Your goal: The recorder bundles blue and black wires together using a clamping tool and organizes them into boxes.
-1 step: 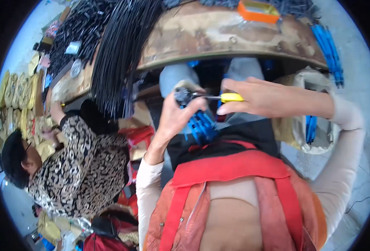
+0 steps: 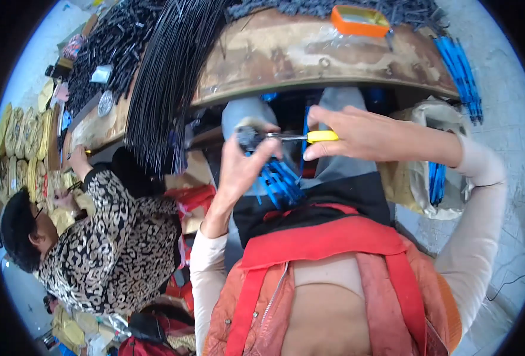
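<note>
Over my lap, my left hand (image 2: pixel 247 160) is closed round a bundle of slim blue sticks (image 2: pixel 279 183) with dark grey ends (image 2: pixel 249 136). The grey ends point up past my thumb and the blue lengths hang below my fingers. My right hand (image 2: pixel 357 137) grips a yellow-handled tool (image 2: pixel 323 136) that looks like a screwdriver. Its metal shaft reaches left to the grey ends, by my left thumb. Whether the tip touches them I cannot tell. A single blue stick (image 2: pixel 305 133) stands upright beside my right fingertips; what supports it is unclear.
Beyond my knees runs a worn wooden table (image 2: pixel 268 56) with long black rods (image 2: pixel 164 83), a heap of grey parts (image 2: pixel 310 8) and an orange container (image 2: pixel 361 21). Blue sticks (image 2: pixel 461 74) lie at its right end. An open sack (image 2: pixel 446 160) stands right. A co-worker (image 2: pixel 108 237) sits left.
Both hands, the bundle and the yellow-handled tool sit slightly further left in the picture. The tool's shaft is still at the grey ends. Both grips are unchanged.
</note>
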A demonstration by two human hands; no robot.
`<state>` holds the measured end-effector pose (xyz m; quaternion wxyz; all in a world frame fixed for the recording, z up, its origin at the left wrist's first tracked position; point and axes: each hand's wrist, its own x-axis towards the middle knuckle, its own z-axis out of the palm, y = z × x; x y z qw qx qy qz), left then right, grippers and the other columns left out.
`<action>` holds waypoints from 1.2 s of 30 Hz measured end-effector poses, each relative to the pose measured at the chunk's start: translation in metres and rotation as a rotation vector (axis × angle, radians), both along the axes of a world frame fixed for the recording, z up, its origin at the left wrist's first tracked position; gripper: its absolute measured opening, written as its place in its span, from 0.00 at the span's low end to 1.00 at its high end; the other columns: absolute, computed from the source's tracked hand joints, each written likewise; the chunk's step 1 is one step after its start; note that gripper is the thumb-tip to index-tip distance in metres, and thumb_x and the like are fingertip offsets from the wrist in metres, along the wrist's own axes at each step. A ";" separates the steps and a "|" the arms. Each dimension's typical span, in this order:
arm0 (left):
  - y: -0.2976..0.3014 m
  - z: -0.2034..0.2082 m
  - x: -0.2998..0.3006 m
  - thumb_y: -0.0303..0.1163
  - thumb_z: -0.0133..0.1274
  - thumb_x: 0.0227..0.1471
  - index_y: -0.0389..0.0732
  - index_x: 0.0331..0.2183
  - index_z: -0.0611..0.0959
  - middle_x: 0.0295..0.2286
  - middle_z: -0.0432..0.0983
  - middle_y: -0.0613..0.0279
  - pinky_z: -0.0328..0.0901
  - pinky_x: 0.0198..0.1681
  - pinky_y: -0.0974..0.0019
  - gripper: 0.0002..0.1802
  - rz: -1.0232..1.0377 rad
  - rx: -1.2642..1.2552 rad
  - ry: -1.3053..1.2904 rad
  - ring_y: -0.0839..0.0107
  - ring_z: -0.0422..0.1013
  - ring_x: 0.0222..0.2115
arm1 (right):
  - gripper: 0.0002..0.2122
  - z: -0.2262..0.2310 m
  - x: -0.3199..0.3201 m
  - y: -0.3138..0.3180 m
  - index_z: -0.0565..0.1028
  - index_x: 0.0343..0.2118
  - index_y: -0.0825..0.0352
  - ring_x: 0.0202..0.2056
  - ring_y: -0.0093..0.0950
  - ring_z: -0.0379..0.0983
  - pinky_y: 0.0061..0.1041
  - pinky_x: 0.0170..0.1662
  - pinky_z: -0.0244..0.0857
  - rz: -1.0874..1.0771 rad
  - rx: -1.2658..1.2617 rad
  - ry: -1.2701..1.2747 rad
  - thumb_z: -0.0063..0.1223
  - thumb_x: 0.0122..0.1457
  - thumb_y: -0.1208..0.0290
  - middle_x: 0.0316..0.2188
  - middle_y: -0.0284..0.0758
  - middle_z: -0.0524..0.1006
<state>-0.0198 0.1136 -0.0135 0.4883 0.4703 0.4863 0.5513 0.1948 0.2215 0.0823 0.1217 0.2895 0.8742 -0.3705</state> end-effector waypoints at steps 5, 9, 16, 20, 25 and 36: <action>-0.008 0.038 -0.088 0.40 0.46 0.62 0.35 0.37 0.75 0.20 0.69 0.65 0.67 0.36 0.65 0.16 0.380 0.174 -0.191 0.73 0.68 0.22 | 0.23 -0.075 0.048 0.088 0.69 0.44 0.65 0.34 0.48 0.73 0.43 0.37 0.65 -0.281 0.648 0.153 0.51 0.58 0.48 0.31 0.47 0.76; 0.013 0.069 -0.089 0.44 0.47 0.62 0.34 0.37 0.74 0.20 0.65 0.65 0.66 0.41 0.62 0.20 0.411 0.345 -0.731 0.71 0.65 0.23 | 0.23 -0.114 0.093 0.137 0.70 0.49 0.61 0.48 0.44 0.68 0.39 0.47 0.63 -0.218 1.199 -0.099 0.57 0.53 0.55 0.44 0.46 0.73; 0.051 -0.001 -0.052 0.45 0.50 0.59 0.31 0.34 0.73 0.24 0.73 0.55 0.68 0.48 0.53 0.22 0.376 -0.005 -1.300 0.59 0.73 0.31 | 0.37 -0.074 0.015 0.021 0.63 0.61 0.63 0.65 0.42 0.51 0.40 0.66 0.39 -0.102 0.206 1.053 0.66 0.47 0.64 0.66 0.44 0.53; 0.070 -0.037 -0.007 0.44 0.48 0.60 0.34 0.29 0.73 0.25 0.74 0.54 0.68 0.50 0.51 0.20 0.329 -0.229 -1.436 0.54 0.74 0.39 | 0.36 -0.101 0.005 0.004 0.68 0.55 0.66 0.58 0.37 0.60 0.38 0.61 0.52 -0.335 -0.101 1.360 0.73 0.41 0.71 0.57 0.41 0.65; 0.057 -0.073 0.030 0.48 0.42 0.62 0.38 0.39 0.77 0.30 0.77 0.55 0.69 0.46 0.53 0.22 0.052 -0.249 -1.261 0.56 0.74 0.41 | 0.29 -0.076 -0.007 -0.013 0.69 0.46 0.68 0.41 0.20 0.72 0.22 0.45 0.67 -0.539 -0.375 1.580 0.72 0.39 0.77 0.39 0.32 0.74; -0.056 -0.051 0.005 0.27 0.58 0.51 0.35 0.45 0.78 0.39 0.77 0.64 0.67 0.47 0.69 0.18 -0.328 -0.294 -0.468 0.75 0.72 0.40 | 0.27 -0.101 0.014 -0.080 0.69 0.48 0.71 0.41 0.21 0.71 0.24 0.47 0.65 -0.541 -0.892 0.869 0.68 0.45 0.73 0.36 0.32 0.74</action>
